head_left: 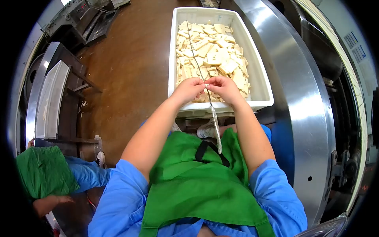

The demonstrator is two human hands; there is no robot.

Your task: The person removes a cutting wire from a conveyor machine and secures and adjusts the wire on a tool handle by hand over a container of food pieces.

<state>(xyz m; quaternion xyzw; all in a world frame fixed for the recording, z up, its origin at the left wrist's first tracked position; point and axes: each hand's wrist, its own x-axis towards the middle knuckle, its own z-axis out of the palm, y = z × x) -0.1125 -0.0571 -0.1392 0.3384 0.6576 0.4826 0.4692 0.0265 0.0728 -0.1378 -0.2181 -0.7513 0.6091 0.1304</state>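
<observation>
A white plastic tub [260, 85] holds a heap of flat, pale yellow pieces [213, 49] with broken, angular edges. A long, thin dark rod [192, 47] lies lengthwise over the heap. Its thicker handle [216, 128], wrapped in something clear and shiny, sticks out over the tub's near rim toward my apron. Above the near end of the heap, my left hand [190, 90] and my right hand [224, 91] meet at the rod, fingertips pinched together. A small whitish bit shows between the fingertips; what it is cannot be made out.
To the right runs a curved steel machine panel [302, 98]. On the left, another person in a green apron [47, 172] is beside a pale tray [51, 102] on a dark stand. Machinery [81, 19] stands at the far left on the brown floor [130, 51].
</observation>
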